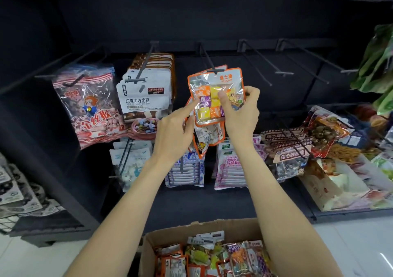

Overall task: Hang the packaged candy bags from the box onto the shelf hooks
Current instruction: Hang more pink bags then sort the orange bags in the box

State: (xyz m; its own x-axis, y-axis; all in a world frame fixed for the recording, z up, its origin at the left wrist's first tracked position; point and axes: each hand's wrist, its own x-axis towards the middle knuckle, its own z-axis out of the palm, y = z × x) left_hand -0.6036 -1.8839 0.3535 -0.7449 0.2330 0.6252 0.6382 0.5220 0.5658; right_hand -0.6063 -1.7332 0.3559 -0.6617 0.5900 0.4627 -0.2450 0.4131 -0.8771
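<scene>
The right hand (240, 104) pinches the orange candy bag (214, 95), already on its hook (207, 61), to straighten it; the left hand (176, 128) points, holding nothing; more wait in the box (148, 247)

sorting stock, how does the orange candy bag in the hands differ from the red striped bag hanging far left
The orange candy bag is smaller, orange-edged, showing square coloured candies; the red striped bag is larger, with a cartoon figure. The right hand grips the orange one; the striped one hangs untouched. Both are partly clear and sit on hooks.

2 bare hooks (263, 64) right of the orange bag (214, 95) leave open room
</scene>
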